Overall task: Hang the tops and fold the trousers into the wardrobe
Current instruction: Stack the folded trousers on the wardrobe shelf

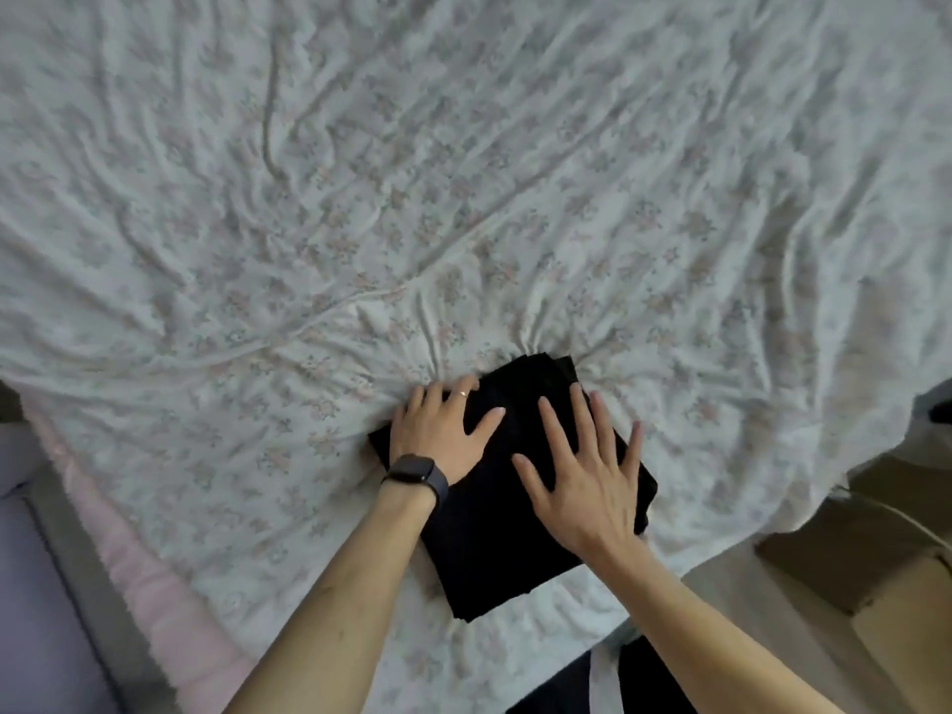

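Note:
A pair of black trousers [494, 548], folded into a compact rectangle, lies on the bed near its front edge. My left hand [443, 430], with a dark watch on the wrist and a ring on one finger, presses flat on the fold's upper left part. My right hand [587, 471] lies flat with spread fingers on the right half of the fold. Both hands have straight fingers and grip nothing. The bed sheet puckers just beyond the trousers.
The wrinkled white floral sheet [360, 198] covers the whole bed. A pink mattress edge [154, 584] shows at the lower left. A brown cardboard box [865, 569] stands on the floor at the right, beside the bed corner.

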`<action>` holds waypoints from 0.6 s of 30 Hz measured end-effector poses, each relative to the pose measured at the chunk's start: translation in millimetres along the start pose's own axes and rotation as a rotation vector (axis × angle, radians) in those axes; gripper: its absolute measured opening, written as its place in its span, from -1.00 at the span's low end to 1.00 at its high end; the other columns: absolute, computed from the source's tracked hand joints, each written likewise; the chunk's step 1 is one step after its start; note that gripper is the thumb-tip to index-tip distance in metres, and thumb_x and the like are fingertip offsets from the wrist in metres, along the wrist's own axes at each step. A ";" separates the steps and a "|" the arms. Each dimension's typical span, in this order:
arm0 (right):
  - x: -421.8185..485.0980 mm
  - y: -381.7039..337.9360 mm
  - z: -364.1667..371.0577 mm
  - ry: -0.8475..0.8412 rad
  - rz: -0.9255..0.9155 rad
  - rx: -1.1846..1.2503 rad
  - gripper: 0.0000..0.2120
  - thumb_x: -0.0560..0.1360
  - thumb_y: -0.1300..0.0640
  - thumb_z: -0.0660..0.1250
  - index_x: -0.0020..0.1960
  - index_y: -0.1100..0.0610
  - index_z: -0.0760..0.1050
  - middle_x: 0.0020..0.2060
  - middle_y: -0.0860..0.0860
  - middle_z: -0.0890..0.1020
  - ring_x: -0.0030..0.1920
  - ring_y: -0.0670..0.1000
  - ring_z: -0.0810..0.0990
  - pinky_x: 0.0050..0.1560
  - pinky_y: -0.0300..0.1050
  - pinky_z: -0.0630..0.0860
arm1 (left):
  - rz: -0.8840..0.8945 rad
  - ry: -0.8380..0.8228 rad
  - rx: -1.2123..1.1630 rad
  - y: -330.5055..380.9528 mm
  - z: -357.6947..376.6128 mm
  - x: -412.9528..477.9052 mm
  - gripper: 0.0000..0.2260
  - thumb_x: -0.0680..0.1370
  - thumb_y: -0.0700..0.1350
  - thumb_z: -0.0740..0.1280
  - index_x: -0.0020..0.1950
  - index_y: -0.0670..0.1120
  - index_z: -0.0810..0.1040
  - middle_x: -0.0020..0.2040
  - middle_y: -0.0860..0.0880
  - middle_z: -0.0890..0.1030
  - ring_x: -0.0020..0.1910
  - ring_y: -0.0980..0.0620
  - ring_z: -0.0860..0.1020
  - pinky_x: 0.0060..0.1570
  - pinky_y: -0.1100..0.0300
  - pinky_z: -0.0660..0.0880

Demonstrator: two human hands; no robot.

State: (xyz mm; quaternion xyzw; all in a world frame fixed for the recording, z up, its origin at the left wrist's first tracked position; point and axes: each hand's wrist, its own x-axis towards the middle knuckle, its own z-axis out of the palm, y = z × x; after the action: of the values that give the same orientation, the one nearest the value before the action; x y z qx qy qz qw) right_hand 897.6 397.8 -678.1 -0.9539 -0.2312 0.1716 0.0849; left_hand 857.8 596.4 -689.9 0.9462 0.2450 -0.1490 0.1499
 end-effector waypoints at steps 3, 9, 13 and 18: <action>-61.5 7.7 -21.8 -0.027 0.462 0.258 -0.17 0.49 -0.37 0.28 0.61 -0.08 0.04 0.62 0.03 0.03 0.63 0.09 -0.05 0.54 0.27 -0.11 | -0.045 -0.370 -0.189 12.7 -33.8 35.8 -0.63 0.49 0.29 0.35 0.05 0.13 0.28 0.09 0.04 0.51 0.09 -0.08 0.52 0.04 -0.02 0.51; -103.3 -0.7 -27.2 -0.360 1.146 1.083 -0.08 0.37 -0.23 0.55 0.53 0.06 0.18 0.36 0.04 0.44 0.28 0.06 0.51 0.23 0.00 0.49 | -0.250 -0.682 -0.283 17.7 -59.3 74.0 -0.25 0.39 0.21 0.54 0.47 -0.04 0.37 0.38 -0.04 0.50 0.29 -0.11 0.50 0.21 0.03 0.46; -95.6 -8.0 -14.1 -0.403 1.198 1.413 -0.27 0.39 -0.11 0.59 0.39 0.04 0.30 0.15 -0.07 0.58 0.11 -0.03 0.61 0.10 -0.07 0.59 | -0.334 -0.816 -0.391 22.8 -57.5 79.4 -0.14 0.33 0.17 0.61 0.52 -0.07 0.35 0.38 -0.06 0.50 0.29 -0.13 0.52 0.31 -0.10 0.47; -86.0 -10.1 -5.2 -0.263 1.240 1.392 -0.46 0.44 -0.04 0.55 0.24 -0.09 0.28 0.19 -0.09 0.55 0.18 0.05 0.58 0.25 0.12 0.57 | -0.346 -0.911 -0.472 20.3 -61.2 73.6 -0.33 0.35 0.15 0.60 0.38 -0.02 0.51 0.17 -0.05 0.66 0.09 -0.11 0.65 0.22 -0.07 0.55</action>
State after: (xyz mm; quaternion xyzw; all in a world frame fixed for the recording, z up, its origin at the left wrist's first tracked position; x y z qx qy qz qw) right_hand 823.6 365.8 -646.0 -0.6145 0.4649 0.3922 0.5024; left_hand 942.4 632.1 -656.0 0.6724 0.3342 -0.5075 0.4226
